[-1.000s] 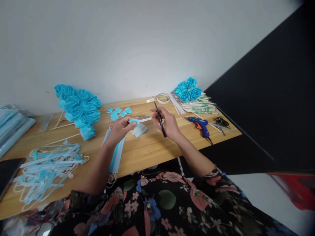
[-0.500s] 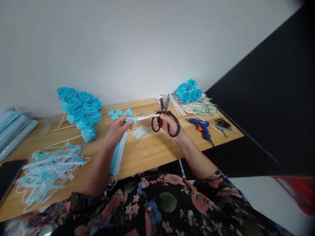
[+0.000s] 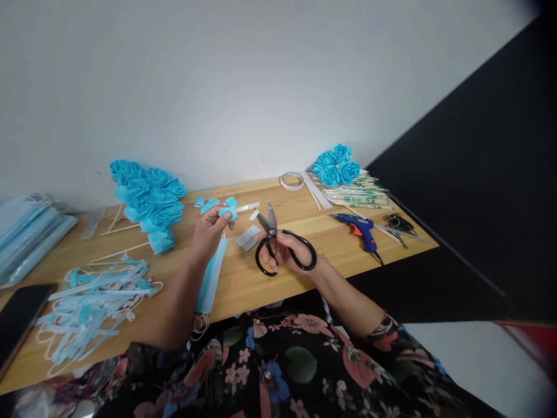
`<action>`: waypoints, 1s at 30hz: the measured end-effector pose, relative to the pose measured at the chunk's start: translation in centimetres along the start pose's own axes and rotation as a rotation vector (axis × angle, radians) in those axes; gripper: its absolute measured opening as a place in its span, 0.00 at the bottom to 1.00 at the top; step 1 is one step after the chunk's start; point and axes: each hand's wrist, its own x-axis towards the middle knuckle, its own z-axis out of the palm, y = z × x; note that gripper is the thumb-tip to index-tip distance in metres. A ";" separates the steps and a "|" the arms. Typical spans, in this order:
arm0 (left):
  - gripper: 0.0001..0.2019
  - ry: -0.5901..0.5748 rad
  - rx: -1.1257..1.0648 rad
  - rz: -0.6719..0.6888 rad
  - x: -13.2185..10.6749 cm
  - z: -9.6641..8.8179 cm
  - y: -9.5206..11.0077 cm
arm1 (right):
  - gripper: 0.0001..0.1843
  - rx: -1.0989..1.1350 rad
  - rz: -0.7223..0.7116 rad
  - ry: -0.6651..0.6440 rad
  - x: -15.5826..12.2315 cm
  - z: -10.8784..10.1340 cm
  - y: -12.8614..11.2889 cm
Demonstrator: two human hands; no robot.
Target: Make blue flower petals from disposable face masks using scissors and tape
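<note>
My left hand (image 3: 208, 235) pinches a light-blue cut piece of mask fabric (image 3: 228, 214) between thumb and fingers. From this piece a short white strip of tape (image 3: 248, 206) sticks out to the right. Black-handled scissors (image 3: 271, 230) are in my right hand (image 3: 285, 249), blades parted and pointing up and away. A small white scrap (image 3: 254, 215) is at the tip of the left blade. Beyond my left hand lie several blue petal-shaped pieces (image 3: 209, 204). Below the blades is a folded pale fabric piece (image 3: 248, 238). Beside my left forearm lies a blue face mask (image 3: 212, 278).
Blue fabric roses (image 3: 148, 194) lie at the left, more roses (image 3: 334, 165) at the back right on wrapped sticks (image 3: 363, 194). A tape roll (image 3: 292, 187), a blue glue gun (image 3: 363, 230), a heap of mask strips (image 3: 98, 302), stacked masks (image 3: 35, 238) and a phone (image 3: 26, 316) are around.
The tape strip, earlier stretched between both hands, now ends short of the scissors. My right hand has moved down and left, and the scissor blades have come away from the tape roll.
</note>
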 end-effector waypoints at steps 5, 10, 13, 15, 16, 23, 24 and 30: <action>0.18 -0.022 -0.041 -0.032 -0.1 0.0 -0.2 | 0.29 0.112 0.054 -0.028 0.7 0.5 1.6; 0.18 -0.016 -0.038 -0.047 -0.4 0.1 0.0 | 0.26 0.208 0.075 -0.041 0.9 0.5 2.1; 0.18 -0.013 -0.031 -0.030 -0.3 0.2 0.0 | 0.24 0.261 0.045 -0.033 0.8 0.5 2.3; 0.18 -0.015 -0.039 -0.019 -0.3 0.3 0.1 | 0.23 0.279 0.034 -0.040 0.8 0.5 2.3; 0.18 -0.016 -0.047 -0.014 -0.3 0.3 0.1 | 0.23 0.282 0.028 -0.041 0.7 0.5 2.2; 0.17 -0.046 -0.092 -0.005 -0.3 0.1 -0.1 | 0.23 0.230 -0.009 -0.009 0.6 0.4 1.7; 0.17 -0.047 -0.095 -0.008 -0.3 0.1 -0.1 | 0.22 0.233 -0.007 -0.021 0.7 0.4 1.8; 0.18 -0.043 -0.120 -0.015 -0.4 0.3 0.0 | 0.25 0.219 -0.016 0.010 1.0 0.9 2.1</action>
